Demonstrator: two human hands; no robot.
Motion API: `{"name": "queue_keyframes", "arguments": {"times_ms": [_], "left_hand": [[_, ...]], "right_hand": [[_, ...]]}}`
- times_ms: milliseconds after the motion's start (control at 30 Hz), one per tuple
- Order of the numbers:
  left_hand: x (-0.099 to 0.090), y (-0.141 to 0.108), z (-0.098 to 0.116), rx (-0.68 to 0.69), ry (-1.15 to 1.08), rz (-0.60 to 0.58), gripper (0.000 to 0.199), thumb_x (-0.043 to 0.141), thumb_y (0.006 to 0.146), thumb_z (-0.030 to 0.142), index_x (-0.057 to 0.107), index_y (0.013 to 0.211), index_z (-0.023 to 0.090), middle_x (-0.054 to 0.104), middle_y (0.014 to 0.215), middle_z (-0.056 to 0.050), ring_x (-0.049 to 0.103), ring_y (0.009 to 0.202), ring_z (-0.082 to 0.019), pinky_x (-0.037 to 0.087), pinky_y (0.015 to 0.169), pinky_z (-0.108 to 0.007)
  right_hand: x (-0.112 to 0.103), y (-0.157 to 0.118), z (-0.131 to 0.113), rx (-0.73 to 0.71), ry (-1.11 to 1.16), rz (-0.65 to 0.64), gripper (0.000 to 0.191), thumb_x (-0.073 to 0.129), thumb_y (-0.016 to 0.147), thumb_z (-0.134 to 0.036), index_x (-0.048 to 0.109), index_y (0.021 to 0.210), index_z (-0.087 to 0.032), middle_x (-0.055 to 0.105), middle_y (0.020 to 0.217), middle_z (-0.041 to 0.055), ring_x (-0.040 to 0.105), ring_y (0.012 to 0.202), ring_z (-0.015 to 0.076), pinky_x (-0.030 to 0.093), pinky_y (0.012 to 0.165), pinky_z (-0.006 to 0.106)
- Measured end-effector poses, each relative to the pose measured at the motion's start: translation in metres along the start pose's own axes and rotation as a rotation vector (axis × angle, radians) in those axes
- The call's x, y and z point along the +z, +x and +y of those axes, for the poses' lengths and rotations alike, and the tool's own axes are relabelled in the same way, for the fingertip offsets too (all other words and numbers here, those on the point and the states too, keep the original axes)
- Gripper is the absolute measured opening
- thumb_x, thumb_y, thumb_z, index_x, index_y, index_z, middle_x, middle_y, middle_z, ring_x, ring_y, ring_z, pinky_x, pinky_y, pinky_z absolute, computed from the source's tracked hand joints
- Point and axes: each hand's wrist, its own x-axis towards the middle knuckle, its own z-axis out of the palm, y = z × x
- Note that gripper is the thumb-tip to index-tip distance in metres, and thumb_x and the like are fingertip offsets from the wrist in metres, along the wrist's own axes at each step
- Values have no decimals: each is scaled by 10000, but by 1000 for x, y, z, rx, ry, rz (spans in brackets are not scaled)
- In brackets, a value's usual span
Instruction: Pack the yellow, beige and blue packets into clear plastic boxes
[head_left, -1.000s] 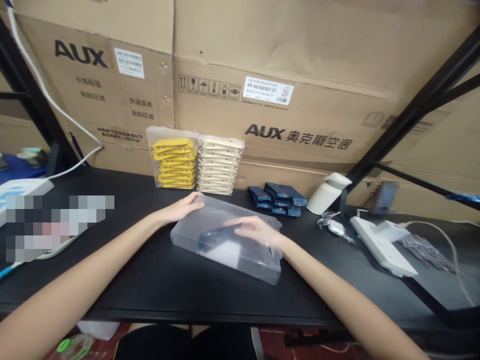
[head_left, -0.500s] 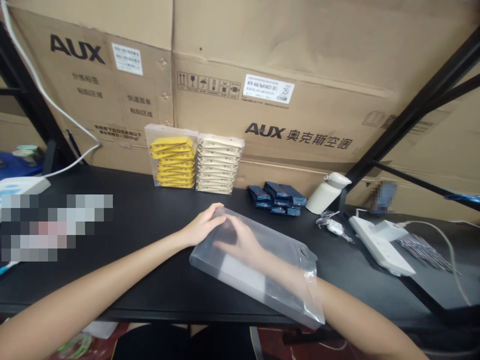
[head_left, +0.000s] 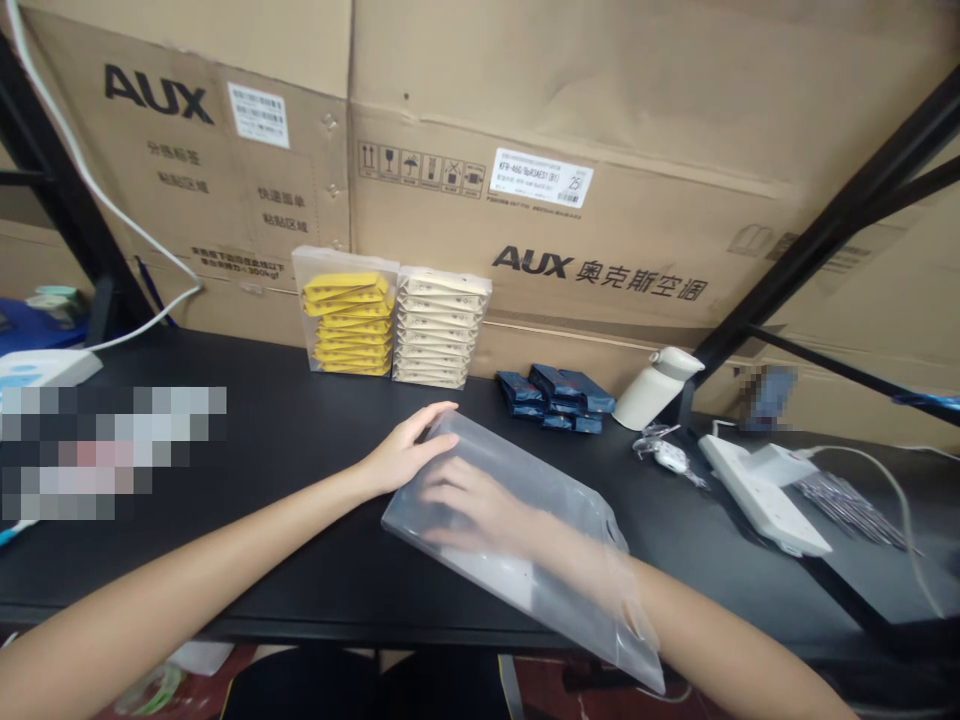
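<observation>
A translucent plastic bag (head_left: 555, 490) slants across the middle of the black table, its handle end towards the front right. My left hand (head_left: 415, 448) is closed on the bag's far left corner, with the thumb on top. Through the film I see my right hand (head_left: 480, 500) inside the bag, reaching in from the handle end. Its fingers look stretched out and apart, blurred by the film, pointing towards the left hand. Beneath them a pale rectangular patch (head_left: 499, 580) shows through the plastic.
Behind stand clear packs of yellow sachets (head_left: 352, 325) and cream sachets (head_left: 439, 330). Dark blue packets (head_left: 555, 395) and a tilted white bottle (head_left: 656, 390) are to their right. A white power strip (head_left: 765, 495) lies at the right. Large cardboard boxes (head_left: 420, 230) line the back.
The right hand's fingers have shifted inside the bag, a little left and lower. The bag's handle end has dropped towards the front right and looks flatter. The left hand stays at its corner.
</observation>
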Motion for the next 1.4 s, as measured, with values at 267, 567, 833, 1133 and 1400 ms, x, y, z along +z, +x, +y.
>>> {"name": "queue_keyframes", "arguments": {"times_ms": [267,567,833,1133,1400], "left_hand": [[-25,8,-4,-203,-158,-61,555,767,733,372,587,1254,319,577,1358,-63,472,1319,-312,444,1037,-439],[-90,23,-13,-298,-280,149,539,814,684,288,608,1181,280,639,1219,-66,687,973,-235,604,698,-307],[-102,24,-18,-353,-233,111,586,824,656,307,609,1200,275,685,1134,-60,690,972,-247,599,699,-306],[-100,22,-17,-341,-186,108,593,799,675,340,593,1229,303,683,1175,-40,693,990,-247,594,743,-314],[-101,25,-20,-353,-236,111,592,819,658,325,606,1210,292,705,1076,-35,696,926,-223,592,713,-298]], "right_hand": [[-13,-10,18,134,-77,40,344,523,945,-274,579,1278,-208,601,1293,114,533,1223,230,458,1021,447],[-39,-36,84,500,-159,526,155,566,853,-306,680,777,-235,687,842,75,630,816,249,508,831,445],[-60,-57,116,526,-487,734,164,548,832,-278,690,798,-204,623,1068,126,589,1032,278,442,933,477],[-50,-61,125,546,-748,329,279,477,900,-254,725,994,-167,588,1320,168,446,1321,343,203,1098,632],[-52,-55,116,567,-791,254,337,429,951,-293,681,1108,-134,490,1412,202,331,1393,381,145,1108,651]]}}
